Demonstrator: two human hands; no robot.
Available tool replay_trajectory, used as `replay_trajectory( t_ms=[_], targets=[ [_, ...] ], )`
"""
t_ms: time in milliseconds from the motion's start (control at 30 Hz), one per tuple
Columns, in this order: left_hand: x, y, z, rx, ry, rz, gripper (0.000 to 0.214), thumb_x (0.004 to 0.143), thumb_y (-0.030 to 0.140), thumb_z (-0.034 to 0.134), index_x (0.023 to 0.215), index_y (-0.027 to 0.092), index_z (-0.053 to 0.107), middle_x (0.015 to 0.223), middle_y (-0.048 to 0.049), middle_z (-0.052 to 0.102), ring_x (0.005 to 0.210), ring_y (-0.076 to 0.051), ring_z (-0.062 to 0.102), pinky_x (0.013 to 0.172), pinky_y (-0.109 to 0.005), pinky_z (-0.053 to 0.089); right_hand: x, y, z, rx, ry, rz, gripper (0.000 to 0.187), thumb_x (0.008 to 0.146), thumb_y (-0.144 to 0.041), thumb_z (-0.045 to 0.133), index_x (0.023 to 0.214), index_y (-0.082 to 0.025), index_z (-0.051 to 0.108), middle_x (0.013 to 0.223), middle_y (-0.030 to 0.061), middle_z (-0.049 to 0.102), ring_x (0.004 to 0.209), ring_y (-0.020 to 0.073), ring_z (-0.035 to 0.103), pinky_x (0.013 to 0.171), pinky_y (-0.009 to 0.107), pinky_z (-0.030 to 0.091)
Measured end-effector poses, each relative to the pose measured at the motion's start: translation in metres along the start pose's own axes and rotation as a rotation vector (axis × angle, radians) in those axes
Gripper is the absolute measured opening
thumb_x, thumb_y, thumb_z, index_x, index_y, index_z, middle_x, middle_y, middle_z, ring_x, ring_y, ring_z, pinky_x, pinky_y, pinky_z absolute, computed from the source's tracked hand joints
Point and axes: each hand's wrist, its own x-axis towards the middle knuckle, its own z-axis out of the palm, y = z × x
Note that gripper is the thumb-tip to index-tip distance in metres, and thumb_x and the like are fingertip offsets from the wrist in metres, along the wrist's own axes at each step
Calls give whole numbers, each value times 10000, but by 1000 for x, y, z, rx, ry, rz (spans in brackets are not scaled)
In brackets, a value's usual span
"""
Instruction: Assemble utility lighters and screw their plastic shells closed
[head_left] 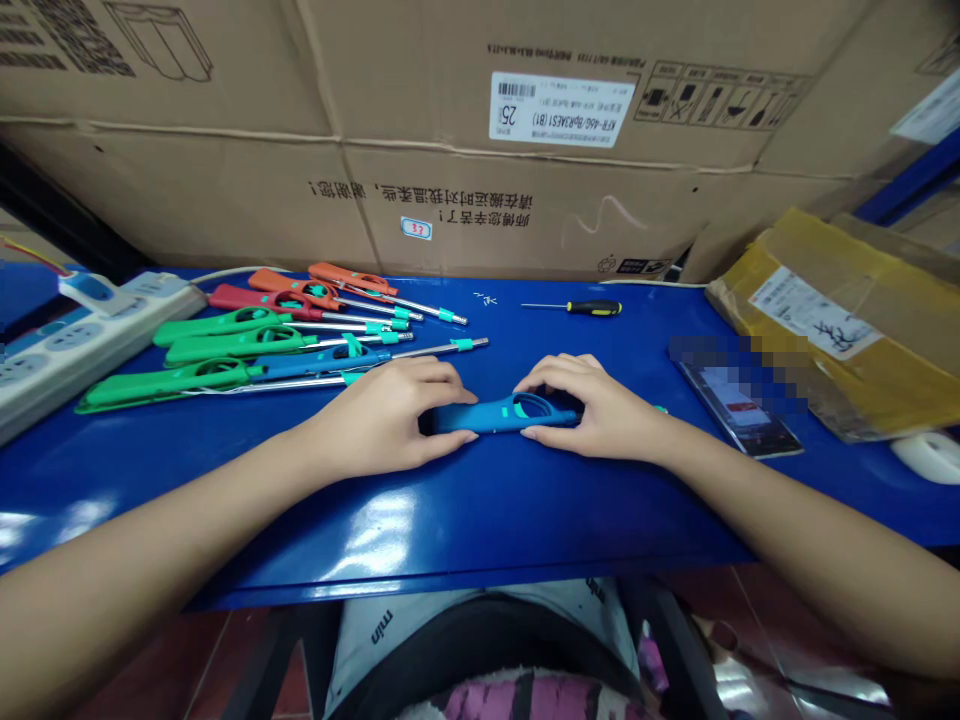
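Note:
A blue long-nosed lighter (491, 416) lies across the middle of the blue tabletop, its trigger loop toward the right. My left hand (409, 415) curls around its handle end, thumb in front and fingers behind. At the other end, my right hand (592, 408) grips it near the trigger loop and the start of the nozzle. Most of the nozzle is hidden under that hand. Left of my hands lie several more lighters, among them a green lighter (176, 383), a red lighter (262, 301) and an orange lighter (349, 277).
A screwdriver (592, 308) lies at the back. On the right are a phone (739, 400), a taped yellow package (862, 320) and a white tape roll (930, 456). A power strip (90, 335) sits at the left. A large cardboard box (450, 170) walls off the back.

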Motion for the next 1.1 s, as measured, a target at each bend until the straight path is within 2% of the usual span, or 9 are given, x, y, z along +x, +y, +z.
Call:
replay_trajectory(
  t_ms=[267, 467, 667, 933, 1100],
  targets=[
    [-3, -2, 6, -13, -14, -25, 277, 928, 351, 661, 1133, 180, 737, 1077, -81, 723, 966, -228, 697, 889, -368, 577, -1, 4, -2, 28, -18, -29, 291, 889, -369, 725, 1146, -244, 668, 1151, 56, 703, 1091, 239, 638, 955, 409, 357],
    [-3, -2, 6, 11, -41, -33, 290, 938, 369, 659, 1134, 175, 746, 1082, -81, 725, 980, -240, 702, 896, -381, 579, -1, 8, 1, 36, -6, -38, 346, 883, -393, 741, 1187, -230, 712, 1113, 68, 692, 998, 222, 654, 937, 414, 424],
    [-2, 2, 4, 61, -73, -68, 315, 931, 382, 675, 1155, 171, 744, 1074, -82, 728, 963, -251, 712, 862, -381, 591, -2, 7, 3, 140, 25, -35, 383, 880, -340, 742, 1222, -168, 729, 1061, 86, 667, 929, 199, 653, 862, 354, 523],
    [-3, 8, 4, 143, -102, -77, 281, 920, 334, 687, 1139, 164, 732, 1071, -78, 728, 956, -249, 715, 853, -374, 593, -2, 8, 5, 105, 28, -87, 352, 924, -321, 689, 1240, -168, 716, 1085, 96, 645, 958, 203, 637, 898, 372, 534],
    [-3, 10, 3, 147, -101, -86, 262, 911, 328, 691, 1118, 171, 725, 1063, -69, 733, 936, -237, 721, 824, -346, 592, -2, 10, 7, 123, 37, -81, 377, 899, -331, 729, 1250, -195, 713, 1087, 87, 649, 968, 205, 643, 903, 376, 538]
  ],
)
